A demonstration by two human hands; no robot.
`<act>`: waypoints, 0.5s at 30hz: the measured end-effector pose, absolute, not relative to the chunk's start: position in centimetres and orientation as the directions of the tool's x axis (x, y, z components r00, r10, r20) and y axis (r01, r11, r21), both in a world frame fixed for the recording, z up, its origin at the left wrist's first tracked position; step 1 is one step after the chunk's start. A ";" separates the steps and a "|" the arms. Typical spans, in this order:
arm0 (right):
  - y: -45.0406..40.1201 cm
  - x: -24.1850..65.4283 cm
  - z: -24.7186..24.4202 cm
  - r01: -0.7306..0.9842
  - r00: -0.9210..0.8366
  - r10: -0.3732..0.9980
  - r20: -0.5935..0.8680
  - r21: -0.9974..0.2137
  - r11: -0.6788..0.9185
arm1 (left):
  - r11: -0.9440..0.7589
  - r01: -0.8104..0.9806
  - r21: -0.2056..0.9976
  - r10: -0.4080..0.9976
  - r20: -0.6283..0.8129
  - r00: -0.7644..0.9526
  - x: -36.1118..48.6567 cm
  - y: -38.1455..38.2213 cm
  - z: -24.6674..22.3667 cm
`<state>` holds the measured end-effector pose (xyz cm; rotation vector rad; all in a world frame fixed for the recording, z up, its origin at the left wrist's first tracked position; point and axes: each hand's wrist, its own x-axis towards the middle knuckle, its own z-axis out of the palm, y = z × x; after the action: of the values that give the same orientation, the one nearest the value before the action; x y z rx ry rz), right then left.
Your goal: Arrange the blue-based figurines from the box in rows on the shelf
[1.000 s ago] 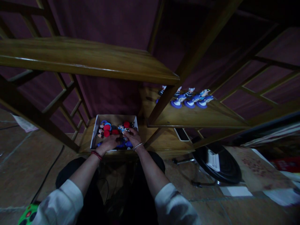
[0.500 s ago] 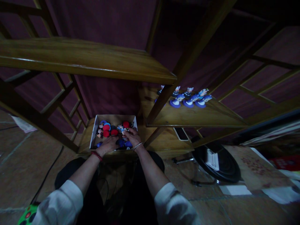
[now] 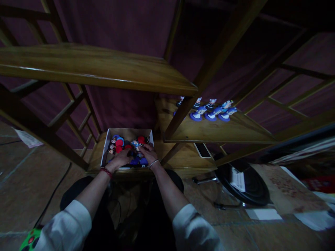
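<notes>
A shallow white cardboard box (image 3: 105,148) holds a jumble of small figurines with red, blue and dark parts. My left hand (image 3: 121,158), with a red bead bracelet at the wrist, is inside the box's near left part. Its fingers are closed round a small dark figurine (image 3: 131,153), partly hidden by them. My right hand (image 3: 148,154), wearing a pale bracelet, reaches in from the right. Its fingers are apart over a white-and-blue figurine (image 3: 136,143). Below the fingertips lie blue-purple round pieces (image 3: 139,161). A red round piece (image 3: 141,139) rests near the back wall.
Several figurines on purple bases (image 3: 214,113) stand on the raised shelf (image 3: 209,131) to the right. A phone (image 3: 202,150) lies on the lower board. An upper shelf (image 3: 99,68) overhangs the box. A black stool (image 3: 243,183) stands at right.
My left hand has shifted slightly left, and a dark figurine now shows at its fingertips. My right hand stays over the same part of the box. The figurines on the shelf have not moved.
</notes>
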<state>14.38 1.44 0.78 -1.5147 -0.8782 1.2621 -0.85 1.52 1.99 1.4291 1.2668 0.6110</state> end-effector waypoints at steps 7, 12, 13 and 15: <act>1.3 14.6 1.2 0.035 0.187 0.947 -0.263 -0.961 -0.274 | 0.419 -0.045 0.907 0.866 -0.385 0.318 -0.8 2.0 1.9; 1.1 14.4 2.2 0.001 0.170 0.951 -0.258 -0.965 -0.262 | 0.427 -0.118 0.897 0.866 -0.368 0.339 -0.6 2.0 2.4; 1.0 14.3 2.2 -0.011 0.174 0.949 -0.262 -0.964 -0.264 | 0.428 -0.135 0.894 0.866 -0.363 0.344 -0.6 1.9 2.6; 1.0 14.4 2.3 -0.030 0.190 0.945 -0.265 -0.964 -0.265 | 0.433 -0.169 0.885 0.864 -0.355 0.356 -0.5 1.8 2.9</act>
<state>14.37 1.00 2.31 -1.4851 -0.9208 1.2544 -0.52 1.82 2.86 0.8707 0.9730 0.7893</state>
